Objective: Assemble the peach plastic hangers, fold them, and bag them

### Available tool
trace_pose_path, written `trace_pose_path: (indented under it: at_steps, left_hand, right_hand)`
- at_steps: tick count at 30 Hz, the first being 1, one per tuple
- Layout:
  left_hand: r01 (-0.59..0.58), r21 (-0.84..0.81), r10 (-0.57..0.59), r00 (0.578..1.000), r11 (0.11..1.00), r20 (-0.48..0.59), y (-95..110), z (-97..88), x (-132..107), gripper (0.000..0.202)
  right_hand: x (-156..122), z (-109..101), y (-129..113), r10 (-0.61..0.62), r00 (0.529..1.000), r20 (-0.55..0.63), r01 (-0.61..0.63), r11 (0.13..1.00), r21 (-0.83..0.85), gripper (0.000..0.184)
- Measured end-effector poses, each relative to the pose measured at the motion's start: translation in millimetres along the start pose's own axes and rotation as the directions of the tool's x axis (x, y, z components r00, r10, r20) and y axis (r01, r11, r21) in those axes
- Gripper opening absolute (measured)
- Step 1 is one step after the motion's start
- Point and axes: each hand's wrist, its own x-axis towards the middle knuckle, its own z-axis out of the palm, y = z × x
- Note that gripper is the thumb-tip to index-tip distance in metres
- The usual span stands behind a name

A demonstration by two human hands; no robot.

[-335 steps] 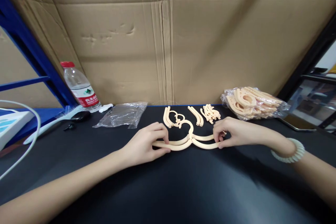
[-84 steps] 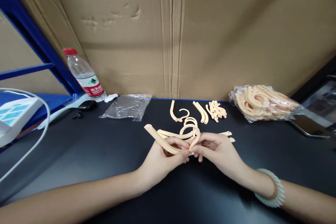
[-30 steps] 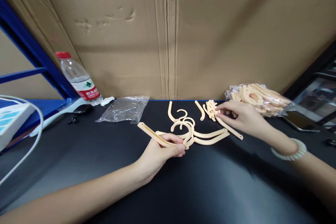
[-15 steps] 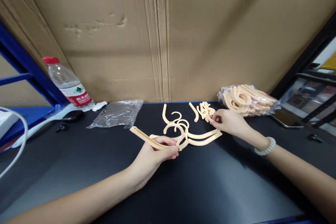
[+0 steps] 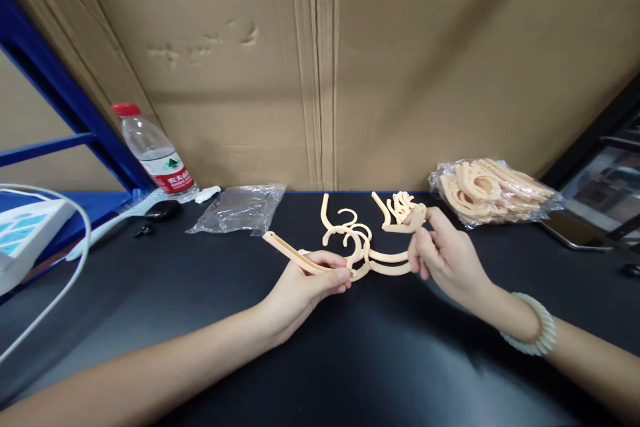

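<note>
My left hand point(image 5: 307, 290) is closed around a beige plastic hanger arm point(image 5: 286, 251), with a curved hanger hook point(image 5: 359, 250) at its inner end by my thumb. Just behind lie other hangers point(image 5: 390, 269) with hooks and arms, partly covered by my fingers. My right hand point(image 5: 450, 257) pinches a short curved beige hanger piece point(image 5: 397, 228), held above the table in front of a pile of small beige parts point(image 5: 403, 203). Two loose arms, one to the left point(image 5: 325, 211) and one beside the pile point(image 5: 379, 201), rest farther back.
A clear bag of beige hanger parts point(image 5: 487, 190) lies at the back right, partly over a flat device point(image 5: 575, 237). An empty clear bag point(image 5: 240, 208), a water bottle point(image 5: 160, 160), a black mouse point(image 5: 163, 211) and a white cable point(image 5: 85, 250) are on the left. Cardboard point(image 5: 225, 80) stands behind.
My right hand has come away from the small-parts pile toward me, now lifting a curved hanger piece. My left hand keeps its hold on the arm and hook. The view has shifted slightly.
</note>
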Motion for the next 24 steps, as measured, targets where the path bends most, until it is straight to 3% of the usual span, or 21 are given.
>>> trace_pose_path:
  at_steps: [5, 8, 11, 15, 18, 22, 24]
  left_hand:
    - [-0.016, 0.033, 0.016, 1.0, 0.999, 0.014, -0.7, 1.0, 0.7, 0.017]
    - [-0.019, 0.047, 0.019, 1.0, 0.999, 0.002, 0.0, 2.0, 0.7, 0.019]
    - [-0.02, 0.045, 0.02, 1.0, 0.999, -0.003, 0.9, 3.1, 0.3, 0.02]
    - [-0.021, 0.048, 0.021, 1.0, 0.999, 0.0, 1.5, 4.0, -0.2, 0.02]
    - [-0.032, 0.039, 0.032, 0.999, 0.999, -0.003, 1.9, 4.5, -1.0, 0.019]
    - [-0.047, 0.074, 0.046, 0.999, 0.996, 0.005, 1.5, 4.0, -1.2, 0.018]
    - [-0.06, 0.113, 0.057, 0.998, 0.992, 0.025, 0.5, 3.3, -0.7, 0.017]
  right_hand:
    - [-6.3, 9.2, -7.0, 0.091, 0.993, 0.071, -0.113, 0.882, 0.457, 0.017]
    - [-6.2, 10.1, -13.9, 0.152, 0.971, 0.185, -0.237, 0.716, 0.656, 0.026]
    - [-6.7, 11.9, -19.0, 0.189, 0.938, 0.29, -0.346, 0.564, 0.75, 0.031]
    - [-11.3, 19.9, -19.6, 0.24, 0.9, 0.363, -0.434, 0.563, 0.703, 0.024]
    - [-15.0, 27.8, -17.5, 0.237, 0.898, 0.371, -0.438, 0.557, 0.706, 0.038]
    - [-15.3, 34.3, -15.8, 0.249, 0.907, 0.339, -0.42, 0.582, 0.697, 0.07]
    - [-14.3, 35.8, -15.0, 0.246, 0.908, 0.338, -0.418, 0.579, 0.7, 0.074]
